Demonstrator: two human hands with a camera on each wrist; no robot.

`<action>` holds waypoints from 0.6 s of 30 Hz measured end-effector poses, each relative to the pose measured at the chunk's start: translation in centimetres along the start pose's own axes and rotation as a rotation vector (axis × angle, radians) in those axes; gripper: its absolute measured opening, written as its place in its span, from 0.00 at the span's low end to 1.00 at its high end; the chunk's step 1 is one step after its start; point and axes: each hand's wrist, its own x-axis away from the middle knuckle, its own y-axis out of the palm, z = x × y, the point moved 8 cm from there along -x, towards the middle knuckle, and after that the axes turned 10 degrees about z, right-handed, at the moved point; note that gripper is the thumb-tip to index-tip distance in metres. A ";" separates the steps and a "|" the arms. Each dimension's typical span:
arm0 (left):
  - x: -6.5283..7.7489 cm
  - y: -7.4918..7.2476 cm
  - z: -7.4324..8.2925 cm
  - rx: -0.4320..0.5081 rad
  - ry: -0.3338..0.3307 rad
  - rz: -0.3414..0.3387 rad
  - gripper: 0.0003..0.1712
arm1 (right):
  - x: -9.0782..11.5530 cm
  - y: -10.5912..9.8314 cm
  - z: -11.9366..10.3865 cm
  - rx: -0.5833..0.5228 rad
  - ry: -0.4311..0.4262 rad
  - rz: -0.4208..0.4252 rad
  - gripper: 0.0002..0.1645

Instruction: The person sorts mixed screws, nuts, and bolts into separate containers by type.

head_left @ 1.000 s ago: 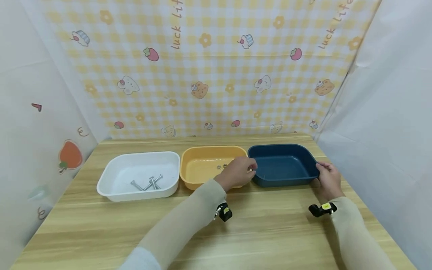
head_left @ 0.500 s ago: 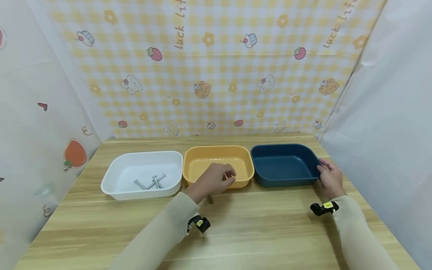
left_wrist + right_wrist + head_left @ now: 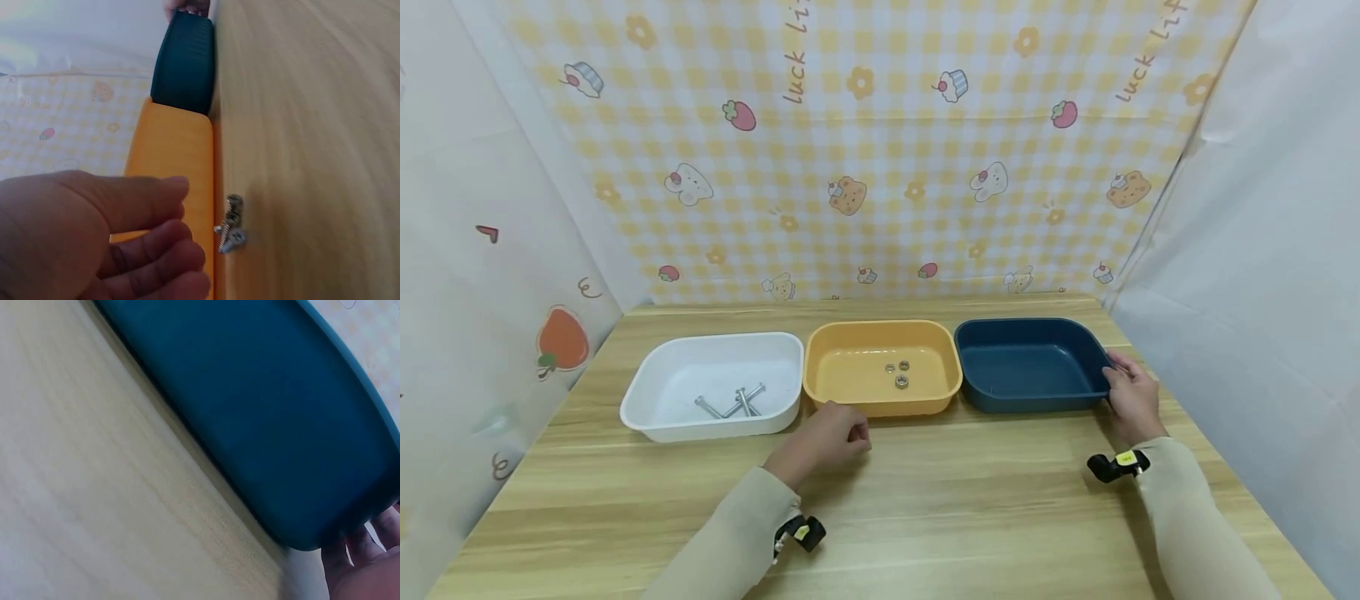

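My left hand [image 3: 823, 440] hovers over the table in front of the yellow tray [image 3: 850, 408], fingers loosely bent and holding nothing. In the left wrist view, a few small screws [image 3: 231, 222] lie in a little heap beside that tray, just past the fingertips; in the head view the hand hides them. Three nuts [image 3: 902, 381] sit inside the yellow tray. At the right end of the dark blue tray [image 3: 1033, 402], my right hand [image 3: 1135, 404] grips the corner, thumb at the rim and fingers against the outer wall.
A white tray [image 3: 655, 392] with several long bolts [image 3: 745, 402] stands left of the yellow one. The three trays line up side by side on the wooden table [image 3: 962, 500]. Behind hangs a checked cloth [image 3: 880, 242], with pale sheets at both sides.
My left hand has drawn back from the edge of the blue tray, across the yellow tray, to the left and nearer the body. The right hand keeps its grip on the blue tray.
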 end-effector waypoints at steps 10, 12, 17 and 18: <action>1.3 0.9 -1.5 -0.051 -0.068 -0.025 0.08 | 0.1 -0.1 0.5 -0.025 -0.008 -0.027 0.32; 1.5 1.2 -1.6 -0.056 -0.065 -0.021 0.09 | 0.2 -0.1 0.7 -0.020 0.000 -0.027 0.32; 1.2 1.2 -1.5 -0.094 -0.044 0.021 0.13 | 0.3 -0.2 0.5 -0.051 -0.006 -0.017 0.32; 1.1 1.1 -1.4 -0.106 -0.034 0.033 0.14 | 0.3 -0.2 0.4 -0.055 -0.010 -0.018 0.32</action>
